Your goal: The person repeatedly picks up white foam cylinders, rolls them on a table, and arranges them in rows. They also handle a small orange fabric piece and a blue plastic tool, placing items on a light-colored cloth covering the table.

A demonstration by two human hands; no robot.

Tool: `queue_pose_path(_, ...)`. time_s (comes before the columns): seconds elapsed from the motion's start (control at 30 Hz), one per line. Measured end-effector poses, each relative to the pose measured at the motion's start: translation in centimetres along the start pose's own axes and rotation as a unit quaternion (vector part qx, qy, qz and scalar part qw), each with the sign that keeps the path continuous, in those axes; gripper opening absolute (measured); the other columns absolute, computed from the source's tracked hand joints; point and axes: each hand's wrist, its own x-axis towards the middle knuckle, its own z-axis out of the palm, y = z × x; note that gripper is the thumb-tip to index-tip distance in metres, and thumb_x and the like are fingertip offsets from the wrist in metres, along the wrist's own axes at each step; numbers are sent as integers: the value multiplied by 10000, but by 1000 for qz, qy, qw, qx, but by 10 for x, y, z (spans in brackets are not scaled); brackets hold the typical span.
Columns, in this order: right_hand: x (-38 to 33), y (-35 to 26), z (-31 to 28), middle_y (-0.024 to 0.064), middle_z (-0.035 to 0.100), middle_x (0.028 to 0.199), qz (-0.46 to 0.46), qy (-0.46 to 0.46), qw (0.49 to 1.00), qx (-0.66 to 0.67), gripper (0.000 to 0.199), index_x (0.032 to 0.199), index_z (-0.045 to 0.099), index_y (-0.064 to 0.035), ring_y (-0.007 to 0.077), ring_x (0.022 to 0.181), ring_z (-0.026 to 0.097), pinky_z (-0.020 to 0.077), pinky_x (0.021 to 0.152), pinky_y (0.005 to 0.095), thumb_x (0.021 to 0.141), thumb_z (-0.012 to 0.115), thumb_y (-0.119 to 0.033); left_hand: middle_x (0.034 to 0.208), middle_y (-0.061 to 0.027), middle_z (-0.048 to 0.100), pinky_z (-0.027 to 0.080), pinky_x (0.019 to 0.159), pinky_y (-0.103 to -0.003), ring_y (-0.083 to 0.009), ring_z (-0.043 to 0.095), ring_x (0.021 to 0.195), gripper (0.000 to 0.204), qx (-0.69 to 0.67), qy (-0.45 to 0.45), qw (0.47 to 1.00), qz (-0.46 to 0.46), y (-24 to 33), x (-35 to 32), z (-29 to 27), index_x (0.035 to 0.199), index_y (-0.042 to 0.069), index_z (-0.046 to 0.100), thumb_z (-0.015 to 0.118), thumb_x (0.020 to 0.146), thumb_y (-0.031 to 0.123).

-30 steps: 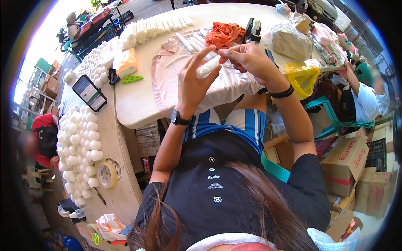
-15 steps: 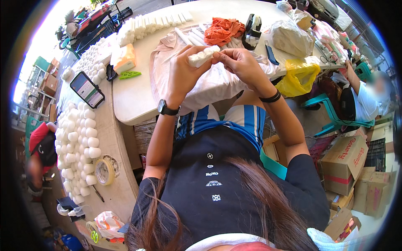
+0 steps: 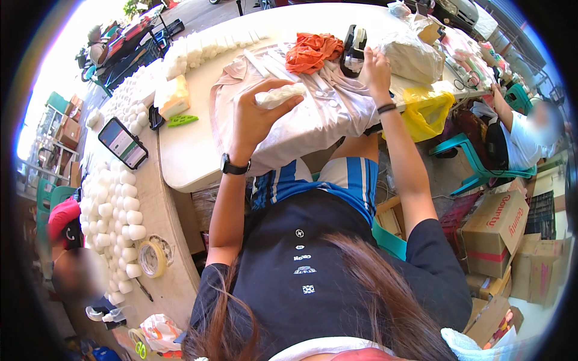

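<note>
In my left hand [image 3: 256, 117], raised over the near part of the table, a short white bundle in crinkled wrapping [image 3: 280, 96] is gripped between thumb and fingers. My right hand [image 3: 377, 72] is up beside a black tape dispenser [image 3: 353, 45], its fingers drawn together at the tips. Whatever those fingertips pinch, if anything, is too small to make out. Beneath both hands a pale pink cloth [image 3: 289, 135] drapes over the table edge. On it lie several white tubes [image 3: 259, 63] and a crumpled orange cloth [image 3: 313, 53].
Rows of white rounded pieces [image 3: 114, 222] cover the left table, with a phone [image 3: 123, 143] and a tape roll [image 3: 152, 259]. A green cutter [image 3: 182, 121] lies near a yellow-white pack [image 3: 173, 96]. A yellow plastic bag [image 3: 426, 114] hangs at right. Other people sit on both sides.
My right hand has let go of the bundle and moved right to the tape dispenser. My left hand keeps hold of the bundle, slightly lower. A person at left has shifted.
</note>
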Motion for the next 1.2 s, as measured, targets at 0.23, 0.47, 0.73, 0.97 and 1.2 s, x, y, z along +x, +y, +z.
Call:
queue_pose_path(0.23,53,17,49,102,757,884,325,-184,870,323,303,851,767,16,176,790,673,519,775,355,907,763,-281,954,-61,767,536,817,-248,-92,685,903,293,6,23,1000,-20,0,-2,-8,1060,27,777,880,817,155)
queue_pose_path(0.47,22,-8,3,37,744,819,238,-186,897,323,270,874,793,17,79,684,604,460,640,247,902,787,-251,941,-56,771,536,796,-234,-84,693,879,284,12,36,999,-15,3,-4,-8,1068,22,775,869,833,151)
queue_pose_path(0.73,1,15,-14,93,751,762,53,-268,954,-123,384,854,833,-212,253,793,731,514,722,380,891,690,-567,949,-50,765,535,800,-238,-88,689,882,292,-1,39,999,-24,-1,-5,-9,1072,8,766,865,839,153)
queue_pose_path(0.97,9,-76,-78,23,637,796,99,-423,881,188,453,936,776,-66,94,707,560,431,646,255,960,676,-507,1077,-53,738,470,983,-316,-162,654,1085,556,30,56,997,54,-5,-5,-6,1273,39,627,878,822,247)
queue_pose_path(1.2,-37,-166,-130,-81,410,645,147,-539,682,472,308,981,724,-42,27,540,322,286,512,189,1025,657,-340,995,-74,720,460,975,-346,-198,664,1020,825,19,55,996,70,-7,-15,4,1507,59,349,837,850,163)
